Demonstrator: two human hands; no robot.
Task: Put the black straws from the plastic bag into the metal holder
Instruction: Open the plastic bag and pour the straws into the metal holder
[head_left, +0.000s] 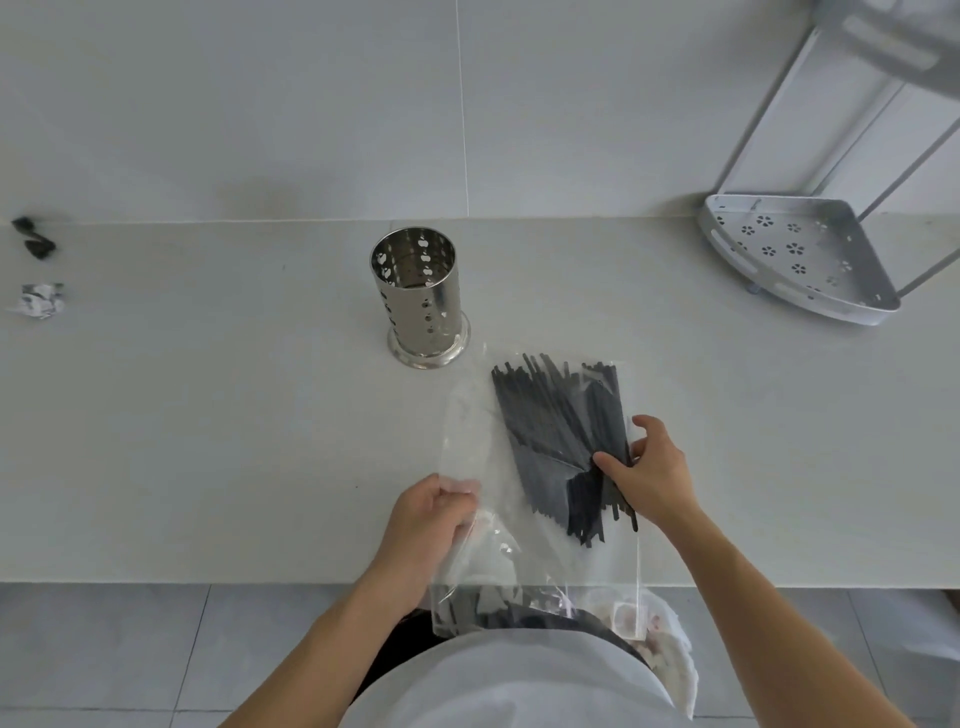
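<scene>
A clear plastic bag (478, 415) lies flat on the pale counter, its open end hanging over the front edge. Inside it is a bundle of black straws (561, 431), fanned toward the wall. My right hand (649, 467) presses and pinches the straws through the bag from the right side. The bag's left edge is pinched in my left hand (431, 514). The metal holder (421, 296), a shiny perforated cylinder on a round base, stands upright and empty just beyond the bag's far left corner.
A silver corner rack (795, 260) with a perforated shelf stands at the back right. Small black scraps (36, 239) and a crumpled foil piece (39, 301) lie at the far left. The counter's front edge (208, 582) runs just before my body.
</scene>
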